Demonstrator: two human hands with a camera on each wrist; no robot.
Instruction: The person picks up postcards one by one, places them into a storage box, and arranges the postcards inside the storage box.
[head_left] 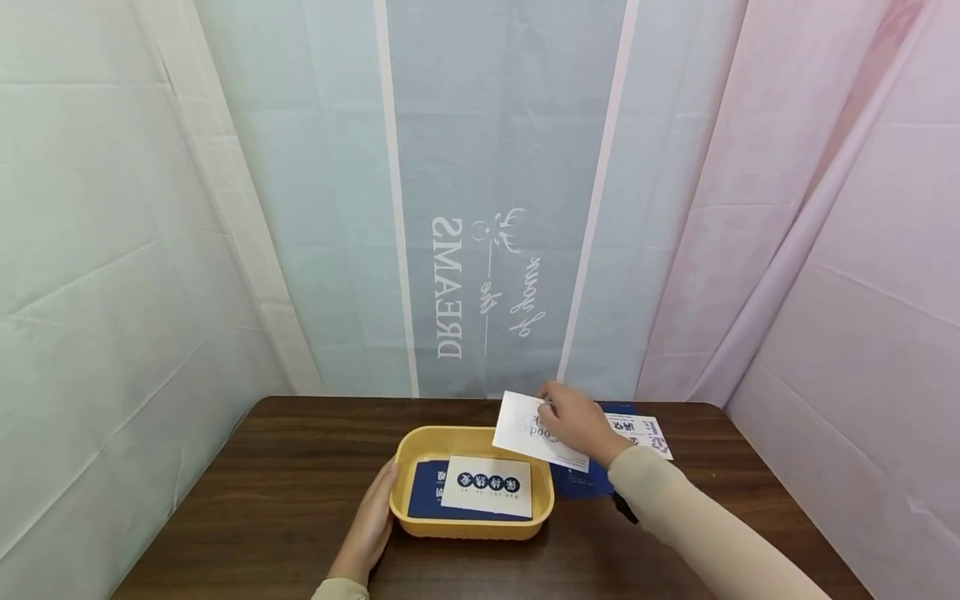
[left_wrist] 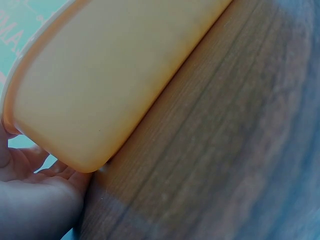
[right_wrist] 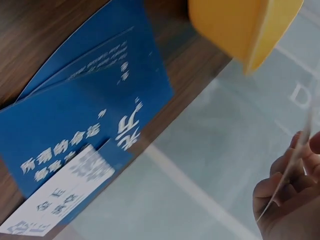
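Observation:
My left hand (head_left: 371, 515) rests along the outer left wall of a yellow plastic bin (head_left: 474, 531); in the left wrist view its fingers (left_wrist: 30, 156) lie against the bin's end. Inside the bin, a white card (head_left: 486, 497) with dark blue round marks lies over a blue card (head_left: 426, 492). To the right of the bin, my right hand (head_left: 579, 421) pinches a white card (head_left: 520, 419) with "Good" printed on it. That card is tilted and overlaps the bin's right rim in the head view; the right wrist view catches it edge-on.
Several blue cards (right_wrist: 92, 120) overlap on the dark wooden table (head_left: 285, 483) right of the bin, partly hidden by my right arm. A white and purple card (right_wrist: 62, 192) lies on top of them. Fabric curtains (head_left: 517, 167) hang behind the table and at both sides.

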